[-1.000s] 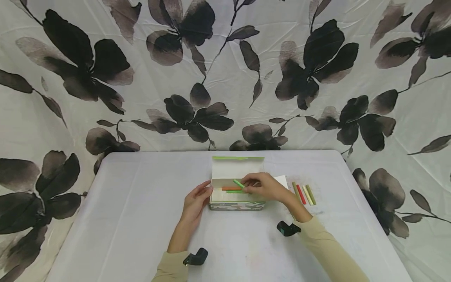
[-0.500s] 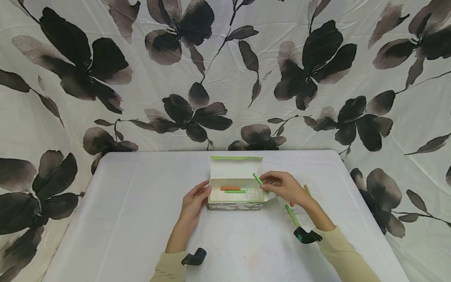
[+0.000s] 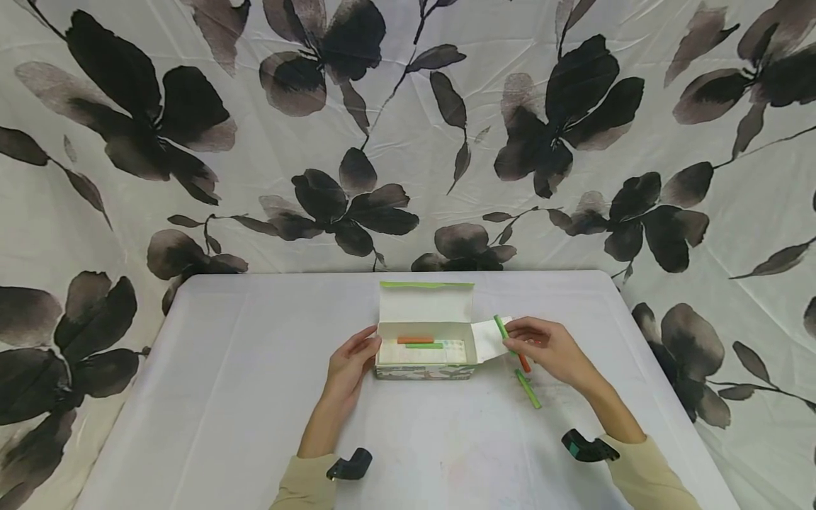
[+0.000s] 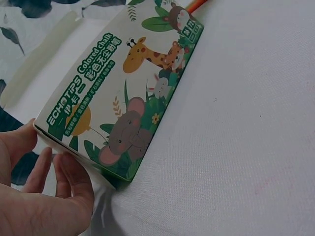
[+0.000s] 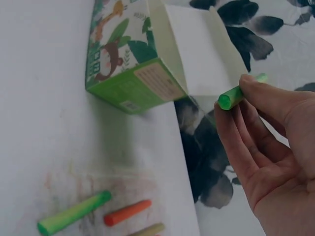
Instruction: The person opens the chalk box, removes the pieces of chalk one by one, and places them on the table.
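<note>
A chalk box (image 3: 423, 372) printed with animals and the words "Colored chalk" stands on the table, its lid and right end flap folded open. Inside lie an orange chalk stick (image 3: 415, 340) and a green chalk stick (image 3: 423, 346). My left hand (image 3: 347, 365) holds the box's left end, thumb at the upper corner and fingers bent against the end. To the right of the box, my right hand (image 3: 554, 350) pinches another green chalk stick (image 5: 231, 98) between thumb and fingers, above the table.
Below the right hand lie a green chalk stick (image 5: 74, 212), an orange-red one (image 5: 128, 212) and part of an olive one (image 5: 147, 230); the hand hides more in the head view. Chalk smudges mark the white tabletop (image 3: 255, 397). A floral cloth (image 3: 382, 106) hangs behind.
My right hand has moved right, out of the box and past its end flap, carrying the green chalk stick. My left hand has stayed at the box's left end.
</note>
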{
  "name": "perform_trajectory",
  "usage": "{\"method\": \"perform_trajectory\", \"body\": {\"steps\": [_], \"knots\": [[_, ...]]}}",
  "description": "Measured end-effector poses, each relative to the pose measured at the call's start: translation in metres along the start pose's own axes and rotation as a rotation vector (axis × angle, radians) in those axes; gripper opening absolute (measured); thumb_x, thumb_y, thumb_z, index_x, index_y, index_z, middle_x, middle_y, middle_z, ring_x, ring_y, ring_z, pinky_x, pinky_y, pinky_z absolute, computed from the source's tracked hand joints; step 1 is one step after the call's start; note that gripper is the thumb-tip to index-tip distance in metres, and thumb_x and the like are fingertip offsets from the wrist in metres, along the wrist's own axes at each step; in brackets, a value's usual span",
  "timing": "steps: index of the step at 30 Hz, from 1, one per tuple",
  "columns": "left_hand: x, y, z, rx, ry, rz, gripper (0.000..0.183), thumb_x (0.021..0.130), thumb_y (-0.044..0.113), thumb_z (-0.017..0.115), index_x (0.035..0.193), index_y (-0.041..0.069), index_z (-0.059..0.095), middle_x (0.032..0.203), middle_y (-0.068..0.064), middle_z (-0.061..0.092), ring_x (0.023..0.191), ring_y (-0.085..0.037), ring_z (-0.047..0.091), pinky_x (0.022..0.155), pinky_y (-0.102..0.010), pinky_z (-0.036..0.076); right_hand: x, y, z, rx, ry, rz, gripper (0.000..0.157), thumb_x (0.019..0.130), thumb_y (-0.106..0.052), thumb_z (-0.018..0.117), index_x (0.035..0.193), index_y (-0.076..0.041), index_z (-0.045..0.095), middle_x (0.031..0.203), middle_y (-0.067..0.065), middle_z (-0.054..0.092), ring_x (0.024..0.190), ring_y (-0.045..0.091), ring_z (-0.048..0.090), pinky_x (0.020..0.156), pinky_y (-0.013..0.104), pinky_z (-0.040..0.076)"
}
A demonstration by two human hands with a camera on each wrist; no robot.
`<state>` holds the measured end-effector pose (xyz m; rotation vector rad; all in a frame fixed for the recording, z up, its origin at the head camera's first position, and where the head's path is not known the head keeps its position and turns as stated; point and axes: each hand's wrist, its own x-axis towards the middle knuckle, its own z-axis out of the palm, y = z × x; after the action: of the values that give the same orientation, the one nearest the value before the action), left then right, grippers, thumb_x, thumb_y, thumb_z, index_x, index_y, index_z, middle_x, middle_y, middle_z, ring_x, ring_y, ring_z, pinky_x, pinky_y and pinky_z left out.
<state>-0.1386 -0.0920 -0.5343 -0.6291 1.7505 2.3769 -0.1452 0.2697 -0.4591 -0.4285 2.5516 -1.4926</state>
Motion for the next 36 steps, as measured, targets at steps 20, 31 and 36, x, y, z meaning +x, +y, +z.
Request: {"method": "perform_trajectory", "body": {"steps": [20, 31, 36], "knots": [[0.000, 0.000, 0.001, 0.012, 0.004, 0.001, 0.043, 0.096, 0.011, 0.073, 0.137, 0.005, 0.064, 0.108, -0.001, 0.065, 0.097, -0.015, 0.062, 0.085, -0.024, 0.053, -0.059, 0.063, -0.012, 0.027, 0.096, 0.198, 0.041, 0.098, -0.020, 0.073, 0.128, 0.006, 0.064, 0.115, 0.017, 0.068, 0.101, 0.006, 0.066, 0.080, 0.024, 0.057], [0.000, 0.000, 0.001, -0.016, -0.010, 0.004, 0.042, 0.096, 0.009, 0.073, 0.137, 0.004, 0.063, 0.108, -0.002, 0.065, 0.093, -0.013, 0.061, 0.082, -0.023, 0.053, -0.071, 0.082, 0.003, -0.089, 0.104, 0.297, 0.034, 0.095, -0.020, 0.077, 0.118, 0.004, 0.069, 0.104, 0.010, 0.072, 0.091, 0.017, 0.068, 0.075, 0.026, 0.056], [0.000, 0.000, 0.000, -0.004, -0.014, 0.004, 0.043, 0.096, 0.010, 0.073, 0.138, 0.004, 0.062, 0.108, -0.002, 0.064, 0.094, -0.014, 0.061, 0.083, -0.024, 0.053, -0.071, 0.080, 0.008, -0.222, 0.122, 0.261, 0.029, 0.091, -0.017, 0.080, 0.111, 0.002, 0.071, 0.096, 0.005, 0.072, 0.084, 0.016, 0.067, 0.071, 0.025, 0.055]]}}
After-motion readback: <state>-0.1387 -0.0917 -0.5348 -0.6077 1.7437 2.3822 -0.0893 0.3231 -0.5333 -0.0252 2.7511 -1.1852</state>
